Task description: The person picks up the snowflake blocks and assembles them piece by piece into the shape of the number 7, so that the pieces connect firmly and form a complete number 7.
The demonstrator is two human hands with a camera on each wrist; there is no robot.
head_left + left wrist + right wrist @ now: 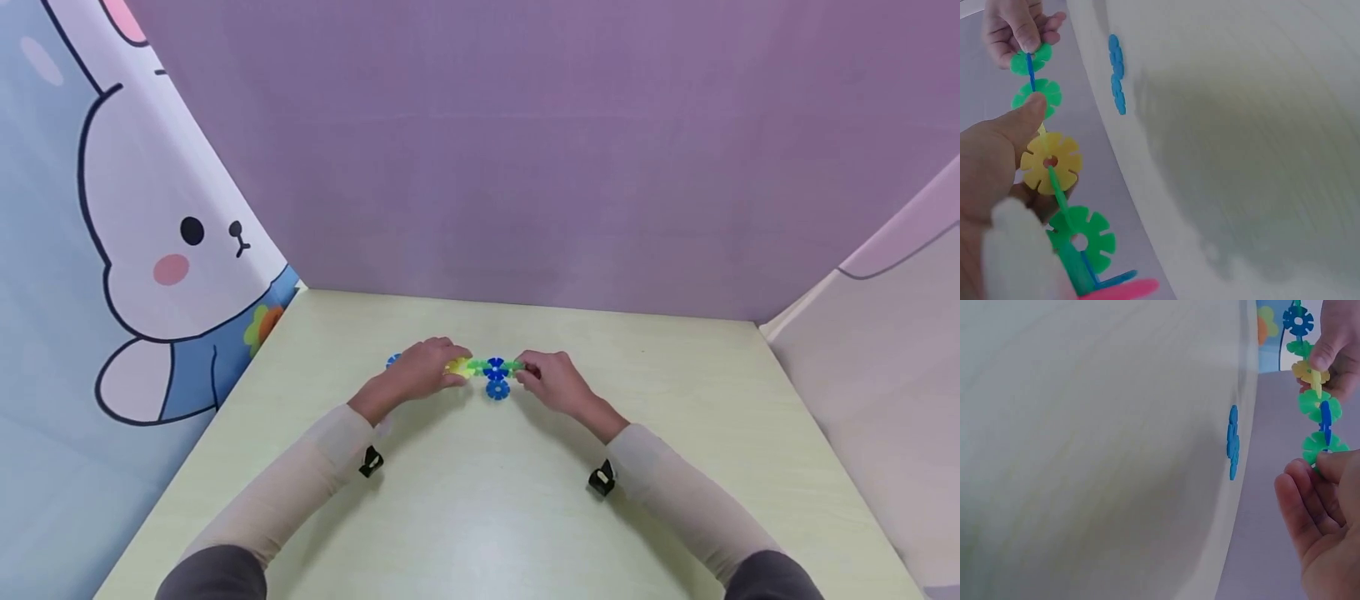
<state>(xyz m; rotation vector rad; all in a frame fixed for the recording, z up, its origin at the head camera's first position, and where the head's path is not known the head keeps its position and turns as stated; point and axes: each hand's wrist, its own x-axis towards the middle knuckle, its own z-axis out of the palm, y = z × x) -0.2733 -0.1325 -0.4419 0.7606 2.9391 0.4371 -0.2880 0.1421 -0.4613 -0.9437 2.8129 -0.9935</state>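
Note:
A chain of notched plastic snowflake discs stretches between both hands above the table. My left hand [422,368] grips it around a yellow disc [1051,161], thumb up by a green one. At the other end, my right hand [558,381] pinches a green disc [1319,442] between thumb and finger. Between the hands, a dark blue disc [495,363] stands crosswise in the chain. The chain goes on past my left hand to another green disc [1099,232], then blue and pink pieces. In the right wrist view a blue disc [1298,321] shows beyond the left hand.
Loose blue discs [497,390] lie flat on the pale wooden table [487,517], just below the chain. A purple cloth wall [525,167] rises behind the far edge. A rabbit-print cloth [172,192] hangs at the left, and a pale panel [885,375] at the right.

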